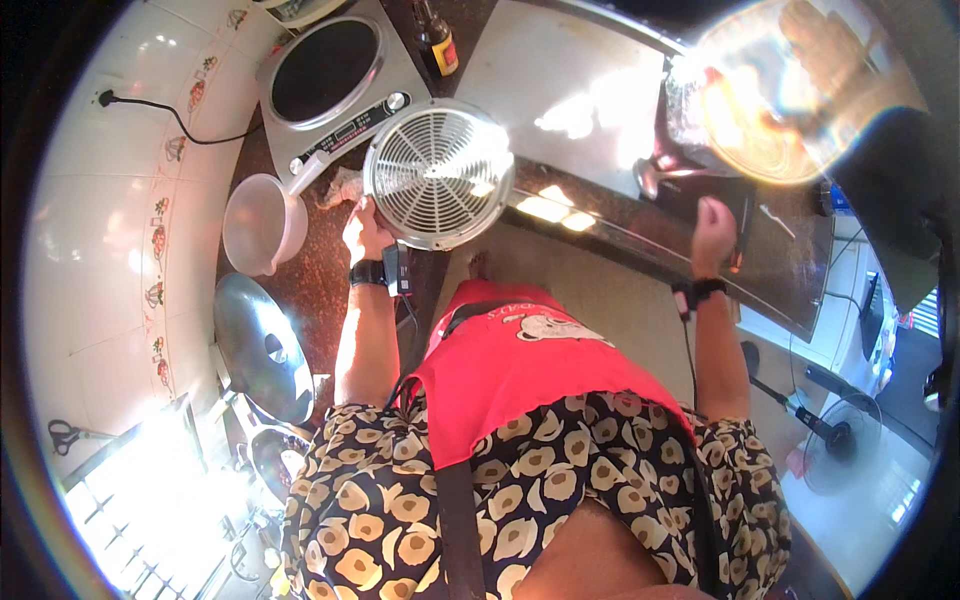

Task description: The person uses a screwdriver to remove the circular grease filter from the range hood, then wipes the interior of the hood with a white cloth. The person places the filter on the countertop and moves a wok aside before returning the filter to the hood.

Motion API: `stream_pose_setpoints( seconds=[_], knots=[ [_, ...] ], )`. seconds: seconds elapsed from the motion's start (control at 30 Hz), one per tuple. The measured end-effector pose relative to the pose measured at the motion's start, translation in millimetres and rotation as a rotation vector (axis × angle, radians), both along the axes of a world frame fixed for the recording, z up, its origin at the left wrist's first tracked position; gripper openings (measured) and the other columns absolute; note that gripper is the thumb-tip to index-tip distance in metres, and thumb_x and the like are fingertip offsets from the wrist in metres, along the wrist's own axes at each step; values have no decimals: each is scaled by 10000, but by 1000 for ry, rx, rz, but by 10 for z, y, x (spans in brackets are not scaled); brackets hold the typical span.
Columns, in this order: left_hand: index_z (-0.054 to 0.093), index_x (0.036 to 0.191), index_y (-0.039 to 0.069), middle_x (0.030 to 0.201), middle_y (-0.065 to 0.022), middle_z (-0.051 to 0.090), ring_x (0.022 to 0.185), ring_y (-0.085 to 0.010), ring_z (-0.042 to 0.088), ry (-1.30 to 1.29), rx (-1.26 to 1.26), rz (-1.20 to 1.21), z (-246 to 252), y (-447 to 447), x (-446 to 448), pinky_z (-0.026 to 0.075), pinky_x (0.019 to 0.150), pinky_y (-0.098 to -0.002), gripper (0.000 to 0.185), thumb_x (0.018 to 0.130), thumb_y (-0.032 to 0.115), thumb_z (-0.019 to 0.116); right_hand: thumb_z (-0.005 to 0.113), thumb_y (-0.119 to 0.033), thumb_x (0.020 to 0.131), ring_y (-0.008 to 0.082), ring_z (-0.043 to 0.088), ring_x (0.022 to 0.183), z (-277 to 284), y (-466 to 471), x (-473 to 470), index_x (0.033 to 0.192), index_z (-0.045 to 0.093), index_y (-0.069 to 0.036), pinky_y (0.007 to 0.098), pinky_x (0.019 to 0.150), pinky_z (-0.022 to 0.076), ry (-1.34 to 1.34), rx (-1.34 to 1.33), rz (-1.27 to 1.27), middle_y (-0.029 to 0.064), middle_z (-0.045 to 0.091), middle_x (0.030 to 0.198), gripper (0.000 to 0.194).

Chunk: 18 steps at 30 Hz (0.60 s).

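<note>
My left hand (pixel 367 231) grips the rim of a round metal steamer tray (pixel 439 176) with slots in its base, tilted up beside the induction cooker (pixel 326 71). A crumpled cloth (pixel 343 187) lies behind that hand on the brown countertop. My right hand (pixel 712 231) is raised over the counter's front edge on the right, its fingers bent together, and nothing shows in it. Beyond it lies what looks like a metal ladle (pixel 656 172), below a shiny pot (pixel 686 97). Both wrists wear dark straps with small devices.
A translucent plastic dipper (pixel 262 225) and a large metal lid (pixel 266 349) are at the left. A brown bottle (pixel 436 37) stands beyond the tray, near a pale metal surface (pixel 555 75). A large round vessel (pixel 772 97), blurred by glare, is at the upper right. A fan (pixel 840 442) stands lower right.
</note>
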<state>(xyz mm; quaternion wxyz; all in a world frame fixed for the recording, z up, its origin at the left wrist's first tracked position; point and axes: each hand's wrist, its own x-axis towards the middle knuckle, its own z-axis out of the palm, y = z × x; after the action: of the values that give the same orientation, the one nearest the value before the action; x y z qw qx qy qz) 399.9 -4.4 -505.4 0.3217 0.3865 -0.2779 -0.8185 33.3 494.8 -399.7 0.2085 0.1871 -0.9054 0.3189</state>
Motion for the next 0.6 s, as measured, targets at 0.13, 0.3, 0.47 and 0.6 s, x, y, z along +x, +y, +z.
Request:
stream_pose_setpoints(
  seconds=[0.13,0.3,0.47,0.6],
  knots=[
    [605,1021,-12,963,-70,639,863,-183,618,18,16,51,143,71,0,527,795,-293,165,984,88,478,718,-152,821,269,638,846,148,-1030,340,929,706,-67,374,773,503,5,31,450,79,683,852,138],
    [606,1031,-10,981,-78,646,885,-199,624,-38,29,52,246,148,45,530,819,-320,172,985,78,465,709,-146,784,279,620,882,43,-1805,520,971,688,-99,388,781,505,1,179,822,81,661,908,194],
    [606,1008,3,969,-69,654,879,-194,631,16,-7,41,209,165,139,530,832,-325,165,989,70,457,656,-115,796,291,582,941,-204,-2081,511,971,662,-96,419,799,497,8,364,893,84,595,894,177],
    [608,1027,1,978,-82,663,885,-203,640,-51,71,163,139,146,166,528,839,-328,198,1004,105,441,657,-124,772,284,575,910,-296,-2161,477,897,633,-91,411,776,496,65,326,950,74,573,866,132]
  ],
)
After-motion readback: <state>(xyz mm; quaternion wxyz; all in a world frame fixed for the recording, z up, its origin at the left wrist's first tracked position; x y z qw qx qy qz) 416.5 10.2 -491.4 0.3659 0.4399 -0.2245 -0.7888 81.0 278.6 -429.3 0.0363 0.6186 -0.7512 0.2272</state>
